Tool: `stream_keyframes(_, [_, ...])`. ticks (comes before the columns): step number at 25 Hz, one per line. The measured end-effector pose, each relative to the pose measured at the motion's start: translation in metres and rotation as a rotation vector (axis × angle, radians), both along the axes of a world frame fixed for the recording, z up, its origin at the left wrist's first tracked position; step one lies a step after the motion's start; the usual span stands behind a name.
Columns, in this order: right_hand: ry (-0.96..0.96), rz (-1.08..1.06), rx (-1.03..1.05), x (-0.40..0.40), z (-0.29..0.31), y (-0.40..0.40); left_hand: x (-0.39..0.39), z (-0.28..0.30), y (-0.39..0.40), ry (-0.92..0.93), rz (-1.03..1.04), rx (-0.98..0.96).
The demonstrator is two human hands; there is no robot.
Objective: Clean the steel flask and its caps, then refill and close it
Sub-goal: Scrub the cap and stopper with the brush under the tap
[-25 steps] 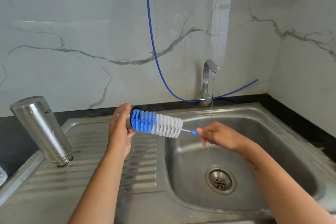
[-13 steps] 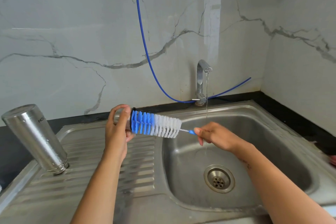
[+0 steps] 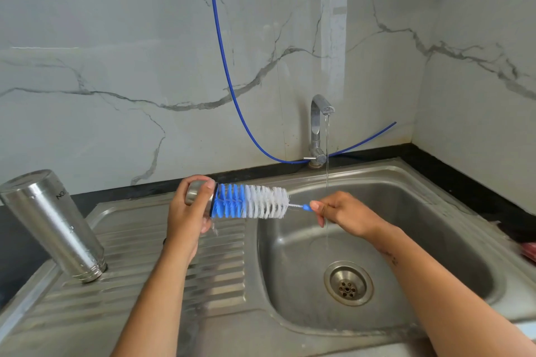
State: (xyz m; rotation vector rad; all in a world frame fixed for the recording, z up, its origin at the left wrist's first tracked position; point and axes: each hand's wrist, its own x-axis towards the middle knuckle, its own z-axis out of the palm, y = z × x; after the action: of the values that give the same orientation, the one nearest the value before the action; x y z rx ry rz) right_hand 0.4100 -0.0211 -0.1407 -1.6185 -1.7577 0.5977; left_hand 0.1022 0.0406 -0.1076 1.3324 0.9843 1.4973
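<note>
Your left hand (image 3: 188,211) curls its fingers around the steel cap (image 3: 198,193) above the drainboard (image 3: 162,275), your right hand (image 3: 342,211) pinches the brush (image 3: 251,201) handle; wet steel may slip as bristles push, dropping the cap

The steel flask (image 3: 53,223) bears partly readable lettering, "NO".

Open basin, crowded drainboard edge

The steel flask (image 3: 53,226) stands inverted at the drainboard's (image 3: 220,275) left; the tap (image 3: 319,127) and its water stream (image 3: 327,182) cross the basin (image 3: 435,226).
</note>
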Motion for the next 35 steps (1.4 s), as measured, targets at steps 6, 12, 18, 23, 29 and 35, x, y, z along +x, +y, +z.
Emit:
stream_keyframes(6, [-0.276, -0.200, 0.278, -0.005, -0.011, 0.006, 0.005, -0.009, 0.011, 0.168, 0.276, -0.338])
stream_keyframes(12, [-0.251, -0.081, 0.180, 0.000, -0.001, 0.000, 0.003, -0.010, 0.007, 0.082, 0.063, -0.113])
stream_keyframes(18, [-0.014, 0.028, -0.003, -0.004, -0.008, -0.003, 0.002, -0.005, 0.008, -0.061, 0.075, -0.137])
stream_keyframes(23, [-0.305, -0.230, 0.355, -0.007, -0.010, 0.004, 0.007, -0.012, 0.008, 0.133, 0.318, -0.307])
stream_keyframes(29, [0.015, 0.006, 0.032, -0.001, -0.008, 0.003, 0.004, 0.001, 0.003, 0.143, 0.186, -0.023])
stream_keyframes(35, [0.075, 0.037, -0.016, -0.001, -0.008, -0.002, 0.004, 0.006, -0.001, 0.021, 0.285, -0.005])
